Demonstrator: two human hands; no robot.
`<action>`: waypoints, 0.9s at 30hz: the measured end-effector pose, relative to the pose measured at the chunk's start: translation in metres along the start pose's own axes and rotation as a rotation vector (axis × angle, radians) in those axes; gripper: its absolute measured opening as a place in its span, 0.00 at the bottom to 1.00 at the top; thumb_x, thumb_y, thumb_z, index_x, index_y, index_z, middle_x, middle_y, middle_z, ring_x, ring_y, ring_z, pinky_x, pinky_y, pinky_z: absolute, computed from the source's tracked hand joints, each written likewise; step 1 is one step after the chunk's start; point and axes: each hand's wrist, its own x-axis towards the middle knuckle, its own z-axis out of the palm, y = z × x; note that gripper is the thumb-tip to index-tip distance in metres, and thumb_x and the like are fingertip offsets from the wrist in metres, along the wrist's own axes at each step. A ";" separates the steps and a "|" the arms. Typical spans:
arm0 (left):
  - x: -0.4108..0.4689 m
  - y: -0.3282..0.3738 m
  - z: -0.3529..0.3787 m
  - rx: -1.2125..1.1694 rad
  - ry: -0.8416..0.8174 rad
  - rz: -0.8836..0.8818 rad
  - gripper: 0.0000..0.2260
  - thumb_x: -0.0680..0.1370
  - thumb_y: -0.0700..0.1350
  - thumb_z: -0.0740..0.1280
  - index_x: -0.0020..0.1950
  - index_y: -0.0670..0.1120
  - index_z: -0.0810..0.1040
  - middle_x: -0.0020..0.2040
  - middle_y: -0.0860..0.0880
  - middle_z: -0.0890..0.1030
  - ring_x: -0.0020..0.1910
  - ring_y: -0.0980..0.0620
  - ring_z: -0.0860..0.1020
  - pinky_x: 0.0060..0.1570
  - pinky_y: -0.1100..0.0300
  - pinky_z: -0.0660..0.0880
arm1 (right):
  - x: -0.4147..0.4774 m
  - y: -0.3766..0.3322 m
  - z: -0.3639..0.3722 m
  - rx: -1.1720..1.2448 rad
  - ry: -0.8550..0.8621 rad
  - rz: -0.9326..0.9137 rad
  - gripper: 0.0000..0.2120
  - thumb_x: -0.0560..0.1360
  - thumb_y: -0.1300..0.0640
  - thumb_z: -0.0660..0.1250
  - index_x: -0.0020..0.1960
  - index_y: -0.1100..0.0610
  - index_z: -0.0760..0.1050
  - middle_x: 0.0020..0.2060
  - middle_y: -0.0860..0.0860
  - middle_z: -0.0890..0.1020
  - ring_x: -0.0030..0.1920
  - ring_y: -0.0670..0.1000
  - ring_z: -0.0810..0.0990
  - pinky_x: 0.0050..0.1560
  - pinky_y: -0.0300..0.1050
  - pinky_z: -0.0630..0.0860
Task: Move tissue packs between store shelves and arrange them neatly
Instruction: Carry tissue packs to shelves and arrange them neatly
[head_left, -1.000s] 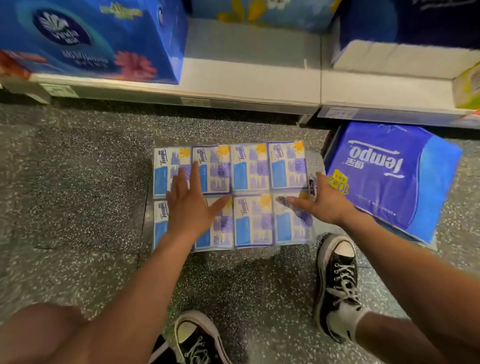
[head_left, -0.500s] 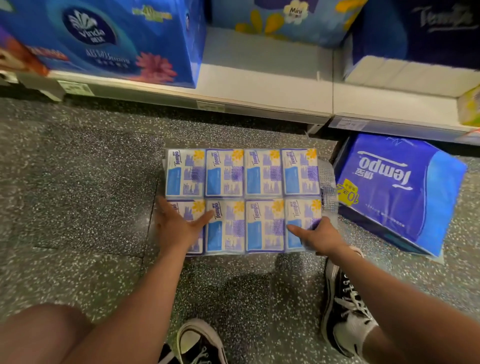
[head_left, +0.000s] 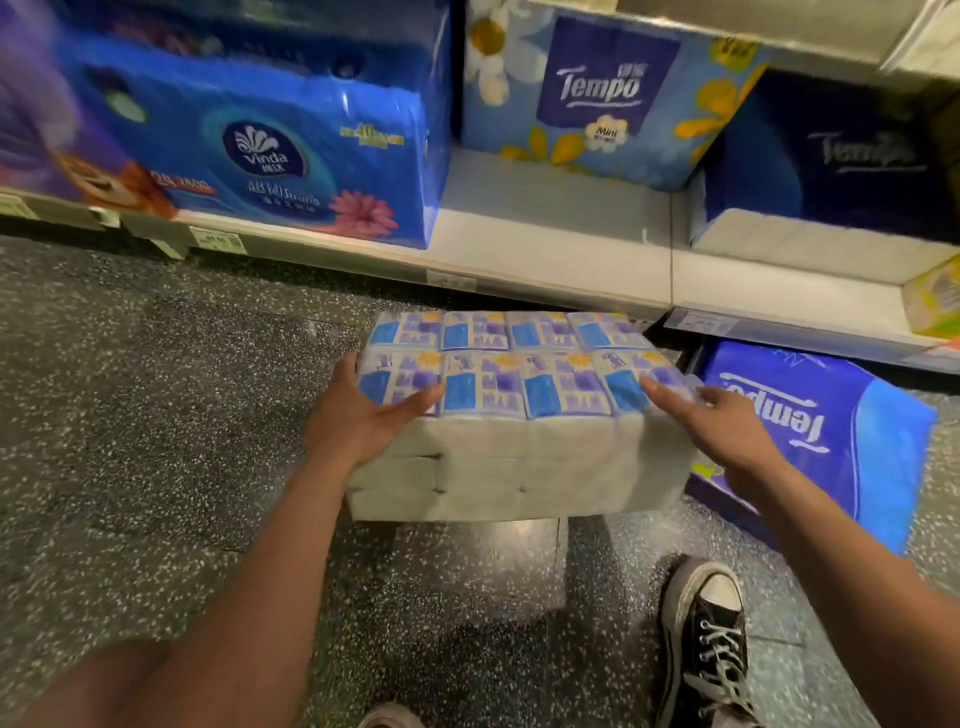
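The tissue bundle (head_left: 519, 415) is held just off the floor (head_left: 156, 415), in front of the bottom shelf (head_left: 545, 244). The left hand (head_left: 358, 421) grips its left end with the thumb on top, and the right hand (head_left: 727, 426) clasps its right end. On the shelf sit a blue pack (head_left: 260, 145) and a flowered pack (head_left: 608, 93). A purple pack (head_left: 831, 431) lies on the floor just right of the right hand.
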 end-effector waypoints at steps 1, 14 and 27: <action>0.003 0.007 -0.004 -0.013 -0.002 0.016 0.55 0.62 0.67 0.78 0.81 0.46 0.57 0.77 0.47 0.68 0.72 0.47 0.70 0.66 0.55 0.67 | 0.001 -0.013 -0.006 0.006 0.003 -0.047 0.41 0.63 0.30 0.76 0.62 0.62 0.79 0.58 0.55 0.83 0.50 0.51 0.80 0.38 0.42 0.74; 0.034 0.002 0.010 -0.108 0.206 0.162 0.63 0.57 0.60 0.82 0.82 0.52 0.49 0.74 0.45 0.71 0.66 0.46 0.75 0.60 0.52 0.74 | 0.024 0.003 0.002 -0.151 0.039 -0.279 0.61 0.61 0.46 0.84 0.82 0.50 0.50 0.76 0.51 0.69 0.72 0.54 0.70 0.71 0.51 0.67; 0.032 -0.025 0.020 -0.516 -0.031 -0.119 0.28 0.62 0.66 0.79 0.56 0.54 0.80 0.51 0.53 0.85 0.56 0.49 0.82 0.61 0.46 0.77 | 0.049 0.021 0.023 0.344 -0.047 -0.092 0.27 0.69 0.42 0.76 0.61 0.58 0.80 0.51 0.51 0.87 0.50 0.47 0.86 0.47 0.44 0.82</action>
